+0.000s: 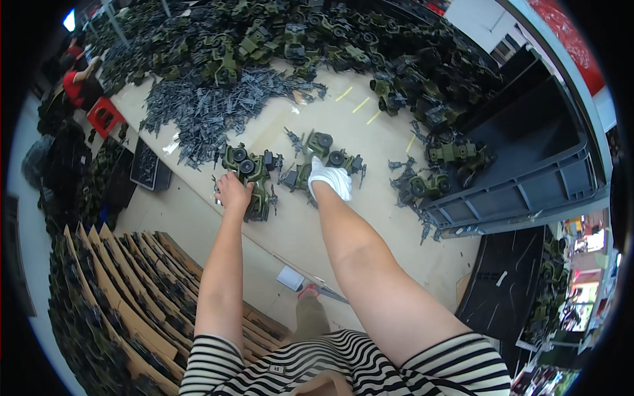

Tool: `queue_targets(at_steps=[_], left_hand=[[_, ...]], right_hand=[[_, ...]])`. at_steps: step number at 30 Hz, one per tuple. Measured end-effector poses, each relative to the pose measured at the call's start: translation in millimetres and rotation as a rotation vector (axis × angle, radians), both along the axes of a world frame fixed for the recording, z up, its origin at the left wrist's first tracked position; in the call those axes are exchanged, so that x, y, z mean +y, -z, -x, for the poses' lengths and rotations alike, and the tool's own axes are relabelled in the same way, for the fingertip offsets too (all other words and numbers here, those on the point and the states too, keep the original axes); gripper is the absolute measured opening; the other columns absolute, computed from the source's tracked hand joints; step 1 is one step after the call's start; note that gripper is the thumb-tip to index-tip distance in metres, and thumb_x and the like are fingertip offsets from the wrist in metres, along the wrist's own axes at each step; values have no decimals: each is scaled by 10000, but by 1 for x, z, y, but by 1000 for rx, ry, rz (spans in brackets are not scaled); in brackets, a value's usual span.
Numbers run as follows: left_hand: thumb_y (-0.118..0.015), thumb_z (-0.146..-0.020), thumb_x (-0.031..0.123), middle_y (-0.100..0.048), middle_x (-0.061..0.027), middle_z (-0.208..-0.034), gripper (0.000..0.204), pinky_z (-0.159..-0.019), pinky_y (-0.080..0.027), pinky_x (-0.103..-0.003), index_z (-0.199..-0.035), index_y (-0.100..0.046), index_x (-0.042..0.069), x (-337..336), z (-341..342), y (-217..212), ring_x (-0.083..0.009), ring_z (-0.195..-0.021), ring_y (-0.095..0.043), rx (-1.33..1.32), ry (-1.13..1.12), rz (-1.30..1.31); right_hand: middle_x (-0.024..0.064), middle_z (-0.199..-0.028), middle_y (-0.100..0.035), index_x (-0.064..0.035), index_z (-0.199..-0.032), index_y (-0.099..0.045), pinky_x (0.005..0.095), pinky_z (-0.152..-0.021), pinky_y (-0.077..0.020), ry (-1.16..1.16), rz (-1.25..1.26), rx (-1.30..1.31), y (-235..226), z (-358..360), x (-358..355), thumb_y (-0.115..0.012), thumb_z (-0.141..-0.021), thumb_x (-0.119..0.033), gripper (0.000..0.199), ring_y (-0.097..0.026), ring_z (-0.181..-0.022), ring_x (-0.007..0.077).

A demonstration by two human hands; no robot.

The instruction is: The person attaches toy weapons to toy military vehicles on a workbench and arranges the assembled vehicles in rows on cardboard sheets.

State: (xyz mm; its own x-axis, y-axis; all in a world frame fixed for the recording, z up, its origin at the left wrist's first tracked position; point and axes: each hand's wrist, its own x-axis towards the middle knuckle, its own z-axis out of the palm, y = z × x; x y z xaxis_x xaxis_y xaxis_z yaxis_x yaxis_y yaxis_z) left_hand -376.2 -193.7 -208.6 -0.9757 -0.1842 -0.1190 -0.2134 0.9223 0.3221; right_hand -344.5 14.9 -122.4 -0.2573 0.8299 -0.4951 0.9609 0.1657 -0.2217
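head | left hand (232, 192) grips green toy vehicle (247, 173) mid-floor (370, 138) | right hand out of view | socked foot (330, 177) beside second toy vehicle (327, 155)

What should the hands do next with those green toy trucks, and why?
Probably the left hand should close on the green toy vehicle it already touches and lift it free. The gloved right hand rests on another toy vehicle, and loose grey parts lie close around both.
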Motion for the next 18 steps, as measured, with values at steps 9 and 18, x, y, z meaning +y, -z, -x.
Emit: queue_targets(at_steps=[9, 18], left_hand=[[-806, -725, 337, -545, -75, -1201, 528, -957, -340, -579, -1133, -567, 104, -16, 2, 10, -301, -1214, -456, 86, 8, -104], [-799, -714, 359, -586, -146, -1163, 535, -953, -396, -542, -1122, -607, 71, -11, 1, 47, -363, -1161, -501, 211, 100, -128]], right_hand=[[102, -1357, -537, -75, -1317, -560, 447, -1045, -361, -111, -72, -24, 15, 34, 16, -559, -759, -770, 891, -494, -1277, 265], [86, -1468, -479, -99, -1383, -531, 557, -1101, -314, -511, 21, -149, -18, 34, 25, -516, -821, -730, 846, -439, -1360, 289]])
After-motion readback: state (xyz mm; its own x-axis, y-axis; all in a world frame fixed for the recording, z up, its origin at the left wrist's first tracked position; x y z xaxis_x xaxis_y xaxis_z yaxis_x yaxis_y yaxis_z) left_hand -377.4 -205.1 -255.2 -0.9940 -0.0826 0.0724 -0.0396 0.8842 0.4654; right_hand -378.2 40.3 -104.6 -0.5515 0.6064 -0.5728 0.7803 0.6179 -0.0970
